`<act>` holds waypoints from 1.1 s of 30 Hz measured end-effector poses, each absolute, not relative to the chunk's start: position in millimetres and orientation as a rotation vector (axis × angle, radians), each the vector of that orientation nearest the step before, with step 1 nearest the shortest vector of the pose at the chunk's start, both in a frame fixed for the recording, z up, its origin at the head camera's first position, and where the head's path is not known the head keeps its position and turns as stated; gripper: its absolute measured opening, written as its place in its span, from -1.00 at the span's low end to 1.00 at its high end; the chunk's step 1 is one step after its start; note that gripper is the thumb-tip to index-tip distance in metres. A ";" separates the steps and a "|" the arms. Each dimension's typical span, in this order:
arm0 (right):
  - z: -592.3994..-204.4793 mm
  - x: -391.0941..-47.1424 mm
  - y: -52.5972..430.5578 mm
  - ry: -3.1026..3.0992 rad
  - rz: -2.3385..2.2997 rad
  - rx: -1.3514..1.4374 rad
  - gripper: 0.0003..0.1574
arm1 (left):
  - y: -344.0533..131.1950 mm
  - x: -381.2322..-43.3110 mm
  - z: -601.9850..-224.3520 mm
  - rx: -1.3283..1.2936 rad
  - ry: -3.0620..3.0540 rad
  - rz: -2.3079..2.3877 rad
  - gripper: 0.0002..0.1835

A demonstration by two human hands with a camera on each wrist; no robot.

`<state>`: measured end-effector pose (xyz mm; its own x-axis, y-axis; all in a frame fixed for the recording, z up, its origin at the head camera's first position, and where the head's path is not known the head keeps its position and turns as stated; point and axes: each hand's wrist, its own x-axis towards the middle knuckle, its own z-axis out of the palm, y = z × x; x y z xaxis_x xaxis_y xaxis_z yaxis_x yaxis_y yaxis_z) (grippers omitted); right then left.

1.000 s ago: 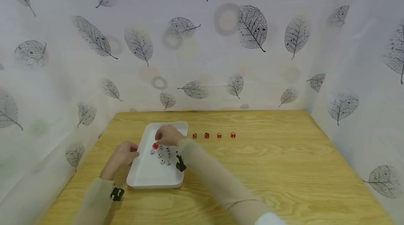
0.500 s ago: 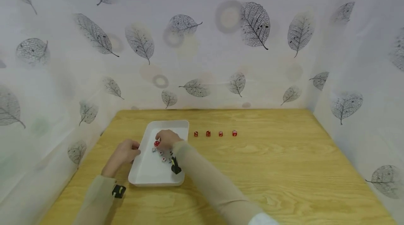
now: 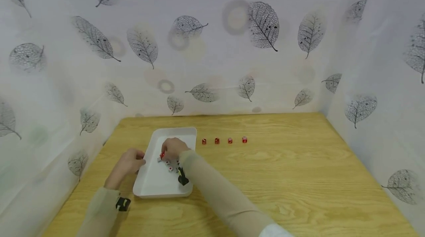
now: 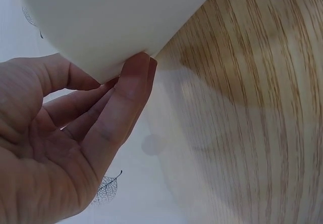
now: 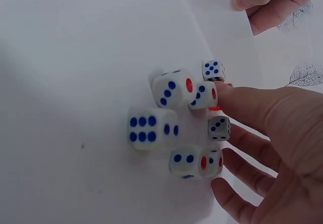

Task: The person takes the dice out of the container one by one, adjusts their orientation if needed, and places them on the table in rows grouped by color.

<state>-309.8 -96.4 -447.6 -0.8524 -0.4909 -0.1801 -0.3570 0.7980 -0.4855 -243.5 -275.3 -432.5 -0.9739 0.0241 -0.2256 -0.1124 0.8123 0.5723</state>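
Observation:
My left hand (image 3: 127, 163) pinches the left rim of the white tray (image 3: 149, 189); the left wrist view shows thumb and fingers on either side of the tray's wall (image 4: 116, 27). Inside the tray, my right hand (image 3: 174, 149) reaches down among the dice, its thumb and a fingertip at a red die (image 3: 162, 155). In the right wrist view, the thumb (image 5: 247, 103) covers most of this red die, and the other fingers are loosely bent. Several white dice with blue and red dots, one of them a white die (image 5: 146, 128) showing six, lie around the right hand.
To the right of the tray, several red dice stand in a spaced row, ending with a red die (image 3: 244, 140). Under everything is a wood-grain table (image 3: 282, 170). A leaf-patterned curtain (image 3: 219, 63) borders it at the back and sides.
My right hand has come lower over the dice, and its fingers now partly cover the red die, which looks slightly shifted and turned. The left hand keeps its hold on the tray.

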 end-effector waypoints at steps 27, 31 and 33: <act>-419.7 -313.8 -71.4 2.739 -0.809 -0.781 -0.90 | -275.0 -242.9 -431.3 -0.107 2.759 0.908 -0.61; -415.1 -311.4 -58.4 2.774 -0.801 -0.850 -0.88 | -275.7 -242.8 -433.6 -0.053 2.783 0.930 -0.62; -413.1 -309.9 -52.5 2.775 -0.803 -0.873 -0.86 | -276.1 -242.8 -434.2 -0.048 2.786 0.925 -0.62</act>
<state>-309.9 -52.5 -413.1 -0.8256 -0.5628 0.0404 -0.4974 0.6921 -0.5231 -242.8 -276.1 -434.2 -0.9784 0.0334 -0.2041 -0.0953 0.8031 0.5882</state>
